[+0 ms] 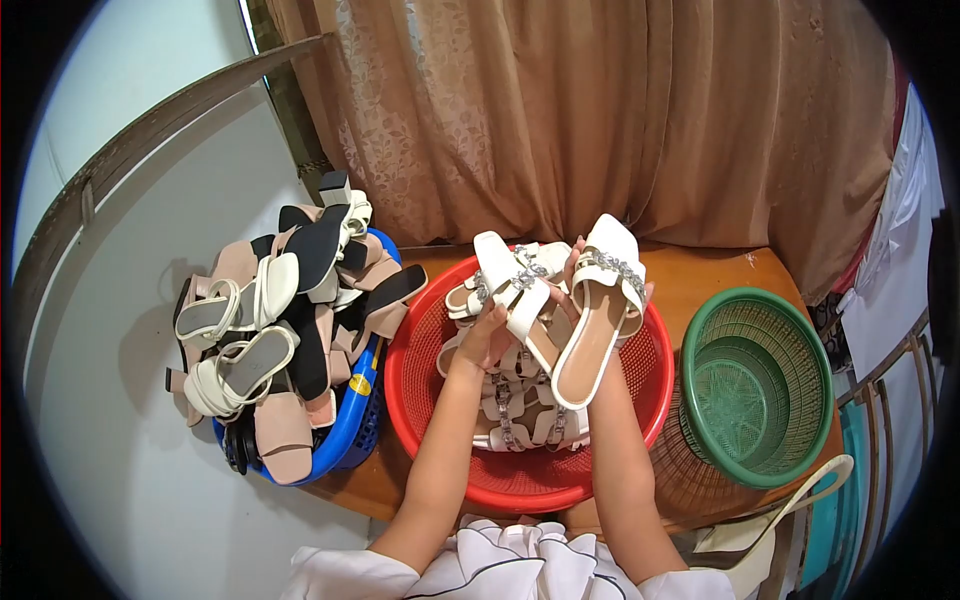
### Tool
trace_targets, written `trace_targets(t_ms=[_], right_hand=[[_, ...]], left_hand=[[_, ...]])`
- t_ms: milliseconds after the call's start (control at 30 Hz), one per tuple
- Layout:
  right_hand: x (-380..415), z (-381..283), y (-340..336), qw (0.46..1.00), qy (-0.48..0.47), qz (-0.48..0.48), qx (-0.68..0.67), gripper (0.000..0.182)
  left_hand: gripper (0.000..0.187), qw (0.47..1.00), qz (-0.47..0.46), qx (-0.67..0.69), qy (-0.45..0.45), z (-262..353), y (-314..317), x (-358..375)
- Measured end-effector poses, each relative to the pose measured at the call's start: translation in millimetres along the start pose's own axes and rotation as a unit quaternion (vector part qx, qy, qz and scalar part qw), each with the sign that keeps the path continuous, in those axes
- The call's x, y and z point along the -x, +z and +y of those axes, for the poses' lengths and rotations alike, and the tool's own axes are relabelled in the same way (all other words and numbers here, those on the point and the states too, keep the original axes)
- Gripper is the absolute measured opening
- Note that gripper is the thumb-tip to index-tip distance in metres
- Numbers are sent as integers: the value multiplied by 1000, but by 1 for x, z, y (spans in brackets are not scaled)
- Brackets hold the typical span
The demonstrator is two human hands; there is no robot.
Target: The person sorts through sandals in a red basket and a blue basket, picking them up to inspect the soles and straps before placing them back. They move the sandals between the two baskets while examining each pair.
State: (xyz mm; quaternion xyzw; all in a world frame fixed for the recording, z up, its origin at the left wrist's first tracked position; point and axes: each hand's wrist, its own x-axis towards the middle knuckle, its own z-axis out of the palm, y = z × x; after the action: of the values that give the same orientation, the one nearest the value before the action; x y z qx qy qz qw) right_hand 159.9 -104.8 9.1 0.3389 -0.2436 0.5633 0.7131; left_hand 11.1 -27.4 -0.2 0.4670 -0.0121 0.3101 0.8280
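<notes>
My left hand (pixel 487 338) grips a white flat sandal (pixel 497 262) whose straps carry silver gem trim. Its sole leans toward the middle, and part of it is behind the other sandal. My right hand (pixel 575 265) is closed around a matching white sandal (pixel 590 340), held upright with its tan insole facing me and its heel pointing down. Most of the right fingers are hidden behind that sandal. Both sandals are above a red plastic basket (pixel 630 440). Inside the basket lie several more white gem-trimmed sandals (pixel 510 410).
On the left, a blue basket (pixel 355 425) is heaped with beige, black and white heeled sandals (pixel 283 450). A green basket (pixel 755 470) stands right on the wooden table (pixel 690 270). Brown curtains (pixel 560 110) hang behind. A cream strapped bag (pixel 750 555) is at lower right.
</notes>
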Motion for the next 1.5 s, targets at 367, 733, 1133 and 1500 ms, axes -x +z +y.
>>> trace_targets(t_ms=[367, 733, 1133, 1500], right_hand=[[-3, -13, 8, 993, 79, 44, 80, 94], [-7, -15, 19, 977, 29, 156, 141, 83], [-7, -24, 3, 921, -26, 331, 204, 63], [-7, -24, 5, 901, -90, 325, 272, 62]], left_hand=[[71, 994, 79, 11, 69, -5, -3, 4], [92, 949, -80, 298, 64, 2, -13, -7], [80, 961, 10, 272, 47, 1, -23, -15], [57, 970, 52, 211, 108, 10, 0, -2]])
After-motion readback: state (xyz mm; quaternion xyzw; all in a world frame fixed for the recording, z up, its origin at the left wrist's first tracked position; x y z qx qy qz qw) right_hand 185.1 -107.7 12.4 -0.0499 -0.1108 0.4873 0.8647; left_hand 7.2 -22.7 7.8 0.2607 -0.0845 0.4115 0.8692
